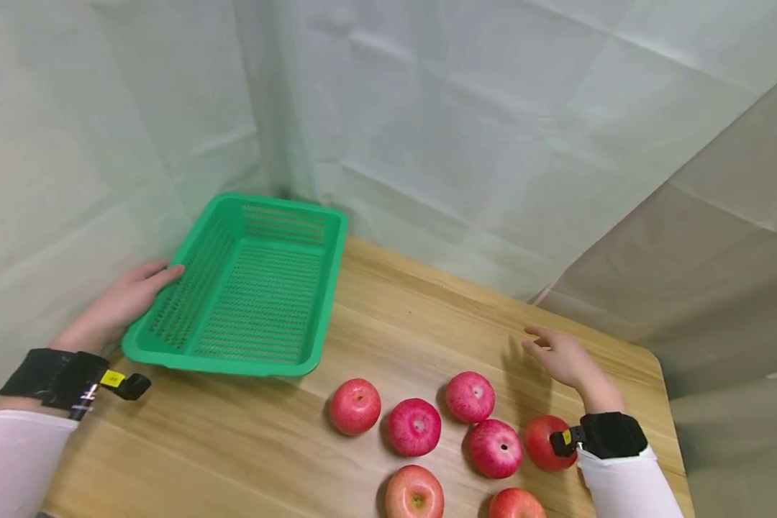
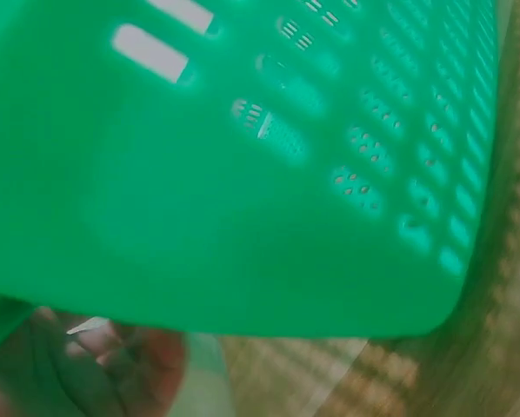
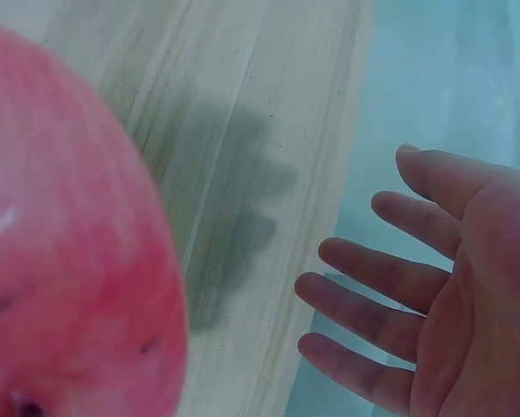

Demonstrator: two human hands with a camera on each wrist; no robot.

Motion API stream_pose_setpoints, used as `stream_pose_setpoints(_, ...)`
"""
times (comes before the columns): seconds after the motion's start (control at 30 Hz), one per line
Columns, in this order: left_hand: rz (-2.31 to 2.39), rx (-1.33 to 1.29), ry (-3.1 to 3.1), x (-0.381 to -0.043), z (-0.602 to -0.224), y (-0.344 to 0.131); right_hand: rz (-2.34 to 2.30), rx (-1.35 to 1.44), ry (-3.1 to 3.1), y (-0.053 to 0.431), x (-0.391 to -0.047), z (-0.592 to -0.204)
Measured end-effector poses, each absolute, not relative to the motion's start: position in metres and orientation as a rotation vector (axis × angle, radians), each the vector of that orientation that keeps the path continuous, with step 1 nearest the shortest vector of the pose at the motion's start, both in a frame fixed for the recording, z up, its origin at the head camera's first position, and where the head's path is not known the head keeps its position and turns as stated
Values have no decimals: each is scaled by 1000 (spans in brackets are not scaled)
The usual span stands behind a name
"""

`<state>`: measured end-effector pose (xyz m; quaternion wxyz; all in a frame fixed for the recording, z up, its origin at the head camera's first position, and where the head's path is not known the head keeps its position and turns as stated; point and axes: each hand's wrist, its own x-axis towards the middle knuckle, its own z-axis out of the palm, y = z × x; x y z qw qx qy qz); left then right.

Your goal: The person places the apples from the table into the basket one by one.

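Note:
A green plastic basket with slotted walls and nothing inside it is tilted at the left, its near edge off the table. My left hand grips its left rim, thumb over the top. In the left wrist view the basket wall fills most of the picture, with curled fingers below its edge. My right hand hovers over the table's right part, fingers spread and holding nothing. A red apple lies beneath the right wrist; the right wrist view shows an apple large at left.
Several more apples stand near the front: one red apple, deep pink apples, and paler ones. White cloth hangs behind the wooden table and along both sides.

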<state>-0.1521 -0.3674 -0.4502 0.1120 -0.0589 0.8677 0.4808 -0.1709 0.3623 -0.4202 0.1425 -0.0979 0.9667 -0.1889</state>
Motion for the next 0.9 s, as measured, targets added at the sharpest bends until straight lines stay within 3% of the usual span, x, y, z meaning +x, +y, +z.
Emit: stream_pose_setpoints(0.9,1781,-198,2251,-144,-469,-346,-557,-266,2800,363,-173,-428)
